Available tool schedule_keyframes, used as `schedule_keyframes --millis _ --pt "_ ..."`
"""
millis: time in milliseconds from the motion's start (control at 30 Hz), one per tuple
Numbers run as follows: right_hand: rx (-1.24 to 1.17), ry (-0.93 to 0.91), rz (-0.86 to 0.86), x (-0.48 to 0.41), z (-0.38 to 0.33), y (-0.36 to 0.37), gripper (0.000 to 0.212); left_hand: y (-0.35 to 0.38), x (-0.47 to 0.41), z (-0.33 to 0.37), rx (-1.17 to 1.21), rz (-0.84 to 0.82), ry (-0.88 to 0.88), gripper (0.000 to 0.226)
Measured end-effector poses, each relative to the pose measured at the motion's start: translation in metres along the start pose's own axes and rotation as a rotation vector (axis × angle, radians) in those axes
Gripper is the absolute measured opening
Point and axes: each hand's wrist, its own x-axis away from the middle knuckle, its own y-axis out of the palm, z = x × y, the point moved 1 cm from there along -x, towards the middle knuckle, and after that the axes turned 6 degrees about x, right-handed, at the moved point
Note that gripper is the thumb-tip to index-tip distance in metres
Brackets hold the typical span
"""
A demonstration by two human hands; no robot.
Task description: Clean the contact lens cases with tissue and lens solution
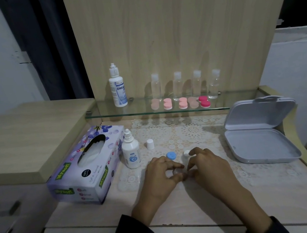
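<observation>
Front: lens case (174,172) pinched between curled fingertips of left hand (162,172) and right hand (205,165) | blue cap (171,155) removed, just behind | solution bottle (131,153) uncapped, tissue box (84,166) beside, no tissue held | five pink cases (183,103) shelved beyond, judged uncleaned.

My left hand (160,172) and right hand (208,165) pinch a clear lens case (174,172) on the lace mat (190,130); blue cap (171,155) just beyond.
</observation>
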Motion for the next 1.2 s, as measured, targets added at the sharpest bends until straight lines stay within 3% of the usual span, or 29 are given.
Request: schedule_keyframes --millis 400,500,600,733,867,967,1200 --pt "-0.104 -0.071 -0.019 -0.007 0.008 0.006 0.013 0.000 0.000 0.000 -0.007 -0.008 -0.011 0.037" --pt "-0.362 -0.026 -0.103 -0.014 0.019 0.006 0.010 0.001 0.000 0.000 0.004 -0.012 -0.008 0.037" --pt "-0.642 0.020 -0.178 -0.014 0.030 0.003 0.023 0.000 0.000 0.000 0.010 -0.009 -0.011 0.031" --pt "-0.833 0.123 0.039 -0.009 0.041 0.006 0.019 0.000 0.000 -0.001 0.017 -0.014 -0.016 0.031" --pt "-0.590 0.068 0.086 -0.009 0.039 0.012 0.018 0.001 0.000 0.000 0.021 -0.007 -0.014 0.031" --pt "-0.386 -0.086 0.143 -0.006 0.033 0.010 0.011 0.001 -0.001 0.000 0.017 -0.007 -0.012 0.030" --pt "0.049 -0.119 -0.014 -0.006 0.007 0.000 0.019 0.001 -0.001 -0.001 -0.018 0.007 0.001 0.024"
